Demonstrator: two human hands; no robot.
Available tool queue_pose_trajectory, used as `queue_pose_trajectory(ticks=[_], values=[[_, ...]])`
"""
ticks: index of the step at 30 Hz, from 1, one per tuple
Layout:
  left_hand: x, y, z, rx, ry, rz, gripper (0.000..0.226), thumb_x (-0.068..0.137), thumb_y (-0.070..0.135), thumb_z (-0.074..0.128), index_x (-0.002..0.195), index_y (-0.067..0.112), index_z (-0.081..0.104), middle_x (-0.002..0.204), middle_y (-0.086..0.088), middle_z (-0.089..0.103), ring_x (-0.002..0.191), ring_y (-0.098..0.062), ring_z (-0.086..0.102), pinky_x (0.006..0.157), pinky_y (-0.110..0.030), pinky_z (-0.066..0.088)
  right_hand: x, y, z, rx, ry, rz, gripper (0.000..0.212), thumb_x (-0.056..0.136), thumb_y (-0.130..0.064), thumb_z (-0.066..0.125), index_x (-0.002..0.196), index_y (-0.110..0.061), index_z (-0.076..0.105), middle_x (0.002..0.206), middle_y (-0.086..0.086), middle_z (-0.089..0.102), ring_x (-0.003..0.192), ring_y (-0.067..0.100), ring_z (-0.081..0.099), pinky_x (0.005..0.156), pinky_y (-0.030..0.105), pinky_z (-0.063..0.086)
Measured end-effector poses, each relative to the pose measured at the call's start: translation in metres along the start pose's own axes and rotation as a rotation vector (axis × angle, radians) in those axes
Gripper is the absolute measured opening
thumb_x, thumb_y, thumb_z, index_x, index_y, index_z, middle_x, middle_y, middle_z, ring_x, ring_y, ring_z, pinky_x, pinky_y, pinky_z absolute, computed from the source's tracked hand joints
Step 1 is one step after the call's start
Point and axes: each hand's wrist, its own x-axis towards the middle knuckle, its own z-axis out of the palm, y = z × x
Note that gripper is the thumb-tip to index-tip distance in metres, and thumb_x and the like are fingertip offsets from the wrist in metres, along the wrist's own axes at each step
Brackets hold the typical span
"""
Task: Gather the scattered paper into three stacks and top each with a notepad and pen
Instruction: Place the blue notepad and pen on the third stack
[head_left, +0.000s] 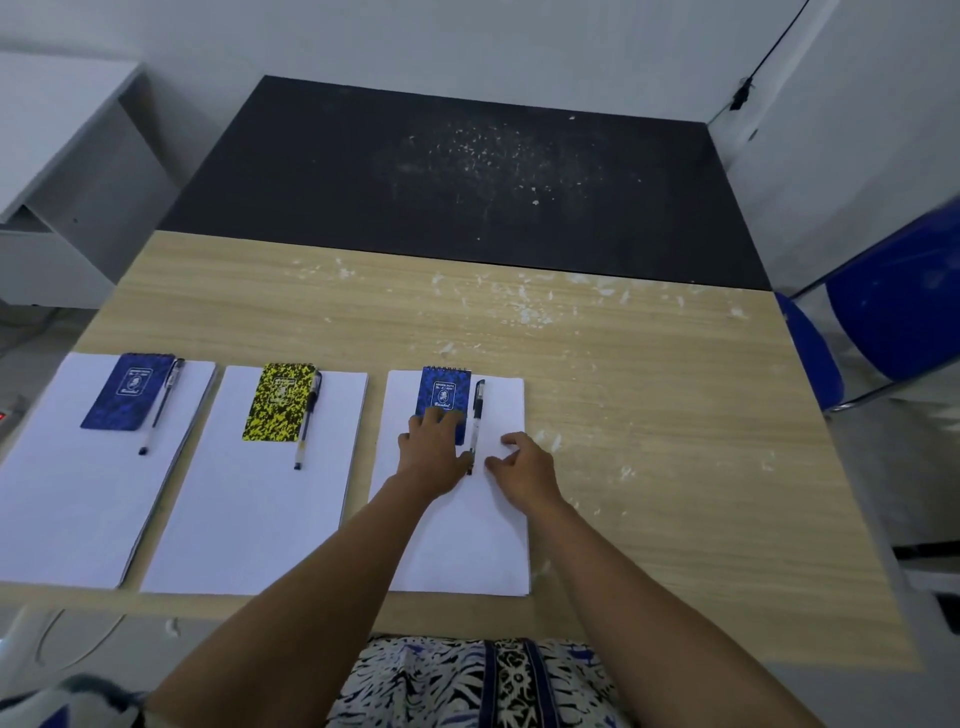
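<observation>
Three paper stacks lie side by side along the near edge of the wood-grain bench (649, 415). The left stack (78, 493) carries a blue notepad (127, 392) with a pen (162, 405) just beside it; the middle stack (249, 509) carries a yellow-and-black notepad (280, 402) and its own pen (307, 421). On the right stack (467, 540) a second blue, spiral-bound notepad (445, 389) sits upright near the far edge, and a black pen (475, 415) lies touching its right side.

The left hand (434, 457) rests on the lower part of this notepad, fingers spread and relaxed, thumb near the pen's lower end; it holds nothing. The right hand (522, 470) lies on the bare paper just right of the pen, fingers loosely curled, also holding nothing.

The step in hand appears to be the final squaring of pen against notepad. It is best done by steadying the pad with light pressure while nudging the pen parallel to the pad's edge, so that the loose sheets beneath do not shift. The task seems nearly complete.

White flecks are scattered over the far half of the bench.
</observation>
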Motion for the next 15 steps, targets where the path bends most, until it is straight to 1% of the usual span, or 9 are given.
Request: queue_pose_trajectory(ticks=[2,5,8,10,12,15], values=[[0.003,0.003,0.002,-0.006,-0.034,0.044,0.065,0.084,0.041,0.068,0.14,0.026,0.039,0.141,-0.005,0.037,0.127,-0.029,0.038,0.104,-0.044,0.036,-0.001,0.008,-0.007,0.002,0.035,0.033,0.038,0.089,-0.014,0.062,0.125,-0.01,0.055,0.078,-0.001,0.058,0.08,0.015,0.056,0.076,0.02,0.04],[0.007,0.006,0.005,0.054,-0.085,0.057,0.072,0.081,0.044,0.07,0.142,0.028,0.036,0.141,-0.004,0.036,0.129,-0.03,0.036,0.106,-0.046,0.036,-0.002,0.017,-0.018,-0.007,0.062,0.063,0.037,0.087,-0.011,0.059,0.124,-0.009,0.055,0.087,0.002,0.058,0.077,0.017,0.057,0.072,0.023,0.043],[0.01,0.008,0.006,0.089,-0.059,0.058,0.063,0.088,0.036,0.063,0.144,0.03,0.035,0.139,-0.005,0.039,0.126,-0.03,0.038,0.105,-0.045,0.036,-0.002,0.022,-0.027,0.01,0.047,0.098,0.037,0.088,-0.009,0.057,0.125,-0.011,0.053,0.081,0.002,0.059,0.064,0.013,0.057,0.065,0.024,0.048],[0.01,0.008,0.007,0.099,-0.044,0.065,0.059,0.092,0.031,0.057,0.145,0.03,0.032,0.138,-0.006,0.041,0.125,-0.03,0.041,0.105,-0.046,0.036,-0.001,0.024,-0.029,0.021,0.028,0.109,0.038,0.088,-0.009,0.056,0.125,-0.012,0.051,0.08,0.004,0.061,0.059,0.013,0.058,0.06,0.024,0.049],[0.01,0.01,0.008,0.094,-0.048,0.061,0.058,0.093,0.028,0.055,0.146,0.029,0.032,0.137,-0.005,0.044,0.125,-0.029,0.044,0.105,-0.046,0.036,0.0,0.024,-0.03,0.021,0.018,0.115,0.038,0.087,-0.01,0.056,0.124,-0.013,0.051,0.087,0.009,0.064,0.06,0.015,0.059,0.061,0.025,0.049],[0.01,0.013,0.01,0.061,-0.033,0.043,0.057,0.093,0.024,0.054,0.146,0.027,0.033,0.136,-0.003,0.049,0.123,-0.027,0.049,0.103,-0.043,0.038,0.002,0.023,-0.031,0.01,0.01,0.116,0.036,0.086,-0.013,0.057,0.122,-0.016,0.05,0.095,0.012,0.065,0.065,0.019,0.061,0.067,0.03,0.052]])
